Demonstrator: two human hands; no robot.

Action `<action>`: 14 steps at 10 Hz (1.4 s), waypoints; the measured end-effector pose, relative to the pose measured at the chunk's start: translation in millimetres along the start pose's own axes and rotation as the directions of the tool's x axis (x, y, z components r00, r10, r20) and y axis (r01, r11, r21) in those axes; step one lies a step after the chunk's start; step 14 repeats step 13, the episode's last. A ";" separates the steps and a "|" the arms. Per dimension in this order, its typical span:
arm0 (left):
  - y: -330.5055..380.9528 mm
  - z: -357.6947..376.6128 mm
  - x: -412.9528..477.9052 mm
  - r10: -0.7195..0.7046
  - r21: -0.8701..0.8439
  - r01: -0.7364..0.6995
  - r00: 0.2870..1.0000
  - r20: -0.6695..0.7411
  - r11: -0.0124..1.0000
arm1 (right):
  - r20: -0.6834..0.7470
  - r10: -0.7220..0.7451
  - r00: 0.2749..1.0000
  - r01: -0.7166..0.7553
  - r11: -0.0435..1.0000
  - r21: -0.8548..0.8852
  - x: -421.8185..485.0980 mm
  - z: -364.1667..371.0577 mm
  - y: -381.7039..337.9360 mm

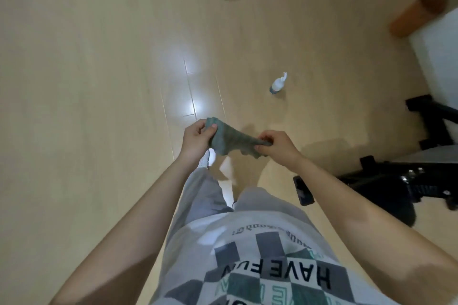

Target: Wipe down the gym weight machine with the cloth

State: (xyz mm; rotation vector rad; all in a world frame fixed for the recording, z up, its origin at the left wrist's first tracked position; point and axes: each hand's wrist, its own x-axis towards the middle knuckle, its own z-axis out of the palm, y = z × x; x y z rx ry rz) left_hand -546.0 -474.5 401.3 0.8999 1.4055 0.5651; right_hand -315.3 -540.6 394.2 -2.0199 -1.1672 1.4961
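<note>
Both hands are holding a grey-green cloth out in front of the body, above the floor. The left hand is gripping the cloth's upper left end, its fingers curled over the fabric and the thumb pressing on top. The right hand is pinching the opposite end between thumb and curled fingers. The cloth is stretching between the two hands, its long axis running from left to right and sloping slightly down toward the right hand, with a ragged lower edge sagging beneath.

Below the hands, the person's grey trousers and a white shoe are showing, and nearer the camera a white printed shirt. A dark, phone-like object is lying on the floor just beside the right forearm.

Farther out, a small white spray bottle is standing on the pale wooden floor, well apart from the hands, its nozzle pointing up and to the right. The black frame of the weight machine is sitting at the right edge, beside the right arm. An orange roller is lying at the upper right, blurred.
</note>
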 end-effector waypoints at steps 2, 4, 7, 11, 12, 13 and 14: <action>80.9 41.6 132.2 0.029 0.173 -0.074 0.968 0.249 0.982 | -0.294 0.205 0.933 -0.153 0.970 0.189 88.7 -51.6 -8.2; 142.4 137.3 268.8 -0.008 0.312 -0.126 0.919 0.394 0.942 | -0.434 0.355 0.828 -0.221 0.918 0.330 172.8 -134.4 -2.3; 149.1 300.6 469.6 -0.089 0.479 -0.157 0.888 0.452 0.864 | -0.561 0.495 0.663 -0.301 0.863 0.406 331.3 -251.1 71.9; 37.2 414.5 687.5 -0.156 0.680 -0.281 0.849 0.505 0.677 | -0.685 0.565 0.460 -0.399 0.821 0.409 515.7 -245.9 201.1; -12.3 409.0 729.1 -0.238 0.739 -0.270 0.831 0.503 0.617 | -0.692 0.553 0.464 -0.455 0.819 0.349 552.9 -196.9 233.8; -49.4 391.3 755.7 -0.440 0.833 -0.282 0.744 0.503 0.476 | -0.544 0.615 0.571 -0.543 0.780 0.311 577.5 -145.1 252.7; -49.4 391.3 755.7 -0.440 0.833 -0.282 0.744 0.503 0.476 | -0.544 0.615 0.571 -0.543 0.780 0.311 577.5 -145.1 252.7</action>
